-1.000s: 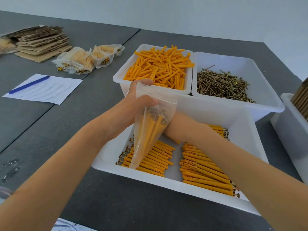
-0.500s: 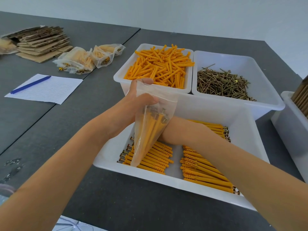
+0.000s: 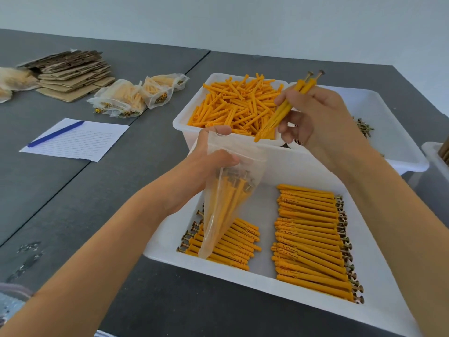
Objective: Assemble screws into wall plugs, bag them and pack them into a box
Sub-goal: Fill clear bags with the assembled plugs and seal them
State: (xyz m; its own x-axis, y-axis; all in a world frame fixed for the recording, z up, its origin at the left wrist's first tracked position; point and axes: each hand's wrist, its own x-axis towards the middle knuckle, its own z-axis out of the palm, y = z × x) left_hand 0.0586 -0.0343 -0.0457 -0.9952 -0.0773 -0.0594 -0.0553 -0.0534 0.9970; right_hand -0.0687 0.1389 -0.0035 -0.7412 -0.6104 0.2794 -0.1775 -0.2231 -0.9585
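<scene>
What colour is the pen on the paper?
Blue. The pen shows clearly in the head view.

Left hand [image 3: 206,164] and forearm bare to the frame edge, no sleeve in view; right hand [image 3: 318,117] and forearm likewise bare; no glove, ring, watch or wristband visible; fingernails short, unpainted.

Bag mouth [image 3: 237,152] open upward; tray walls [image 3: 303,166] flank below; bare table [image 3: 73,203] left.
</scene>
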